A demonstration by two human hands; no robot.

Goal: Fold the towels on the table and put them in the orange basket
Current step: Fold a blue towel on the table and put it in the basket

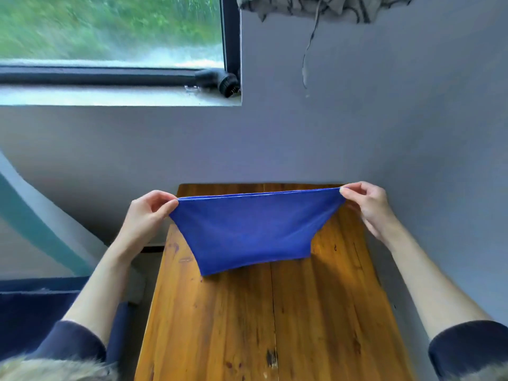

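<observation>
Dark blue sleeves (68, 345) are seen at the bottom corners, pushed up on both arms. Pale fuzzy stuff (52, 369) is seen at the very bottom left, too blurry to tell what it is.

Both arms are stretched out over a wood table (275, 325). A blue towel (247, 229) is held up between the hands — it is doubled over, with two edges lined up along the top. The top edge is pulled tight and straight. The lower part hangs down, and its bottom edge seems to touch the table top.

The left top corner is pinched by the left hand (148, 213), thumb pressed against fingers. The right top corner is pinched the same way by the right hand (368, 204), with the other fingers spread loose below.

The table is pushed up against a grey wall (384, 119). A window (110, 28) is set in the wall at the top left — green blur is seen through it. A black thing (220, 81) lies on the sill. Grey patterned cloth (316, 6) hangs at the top, with a string (310, 45) dangling down from it.
</observation>
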